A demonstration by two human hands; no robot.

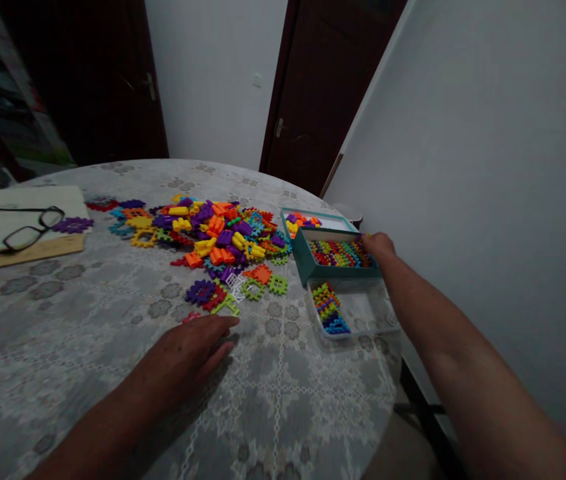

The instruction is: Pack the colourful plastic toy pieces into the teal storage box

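My left hand (190, 350) rests on the tablecloth with its fingers stretched out and the thumb apart, holding nothing. Just beyond its fingertips lie a lime-green plastic piece (227, 305) and a dark purple gear-shaped piece (200, 291). At the right end of a teal box (307, 262), my right hand (381, 245) reaches over the rim with its fingers bent together. Rows of small multicoloured plastic pieces (337, 253) fill that box. A speck of yellow-green shows by the right fingertips, but what they hold is hidden.
A heap of colourful plastic building pieces (223, 237) covers the table's middle. In front of the teal box stands a clear plastic tub (367, 303) with linked pieces at its left. The teal lid (337, 222) lies behind. Glasses (27, 233) lie on paper at the left.
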